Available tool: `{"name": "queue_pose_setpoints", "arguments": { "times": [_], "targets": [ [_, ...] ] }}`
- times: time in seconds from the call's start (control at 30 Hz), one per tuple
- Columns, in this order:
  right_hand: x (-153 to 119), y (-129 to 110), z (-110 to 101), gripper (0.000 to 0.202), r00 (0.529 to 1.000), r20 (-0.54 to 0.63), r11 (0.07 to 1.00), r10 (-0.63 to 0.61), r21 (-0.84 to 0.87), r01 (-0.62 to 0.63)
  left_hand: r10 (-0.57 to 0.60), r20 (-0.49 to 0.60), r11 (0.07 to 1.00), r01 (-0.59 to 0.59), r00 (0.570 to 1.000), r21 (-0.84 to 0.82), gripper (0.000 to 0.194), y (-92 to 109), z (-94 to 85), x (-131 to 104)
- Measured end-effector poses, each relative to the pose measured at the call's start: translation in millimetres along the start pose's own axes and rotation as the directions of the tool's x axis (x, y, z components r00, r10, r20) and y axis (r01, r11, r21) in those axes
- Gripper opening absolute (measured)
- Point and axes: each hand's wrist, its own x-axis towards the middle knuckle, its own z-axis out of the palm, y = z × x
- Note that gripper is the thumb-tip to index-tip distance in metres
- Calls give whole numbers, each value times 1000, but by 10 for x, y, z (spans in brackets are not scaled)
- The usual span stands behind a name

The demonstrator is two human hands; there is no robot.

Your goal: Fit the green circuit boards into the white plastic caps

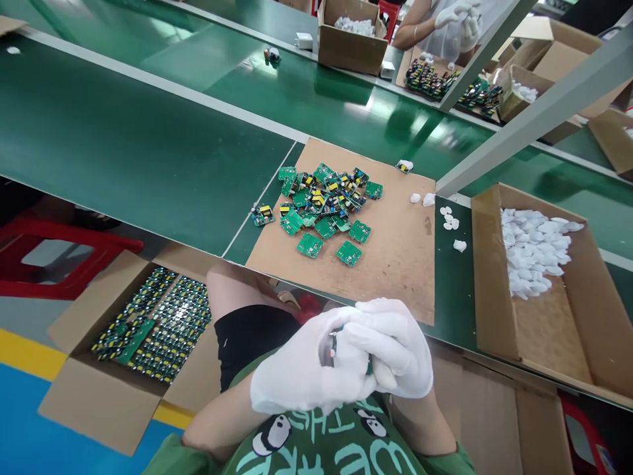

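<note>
Green circuit boards [310, 245] lie in a messy pile on a flat brown cardboard sheet [395, 244]. Just in front of that sheet's near edge are two hands in white gloves. The left hand [301, 366] has its fingers bent and close together around a small thing [327, 349] — mostly hidden, with a bit of green peeking out. The right hand [403, 346] has its fingers bent and close together, touching the left hand; I cannot tell if they pinch anything. Right of the sheet, an open box [487, 264] holds lots of white pieces [537, 244]. Left of the sheet and lower down, a big box [103, 402] is full of boards. Far past the sheet — another person's gloved hands [462, 23].
</note>
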Motion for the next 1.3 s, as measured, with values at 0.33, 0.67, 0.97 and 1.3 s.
{"name": "queue_pose_setpoints", "arguments": {
  "times": [0.33,0.67,0.97,1.3],
  "targets": [
    [-20,41,112,29,991,-112,989,75,136,-59,-71,-117,997,68,991,-34,47,-102,-35,-29],
    [-19,9,-15,22,998,-17,997,63,36,-62,-263,-42,943,247,964,-224,52,-100,-21,38],
    [-123,71,-83,30,993,117,998,11,-63,-4,-184,-80,983,183,980,-17,27,-17,10,86],
    [-100,-45,-33,37,998,9,998,68,-13,-68,-62,33,995,65,998,-75,51,-197,-54,-11]
  ]
}}
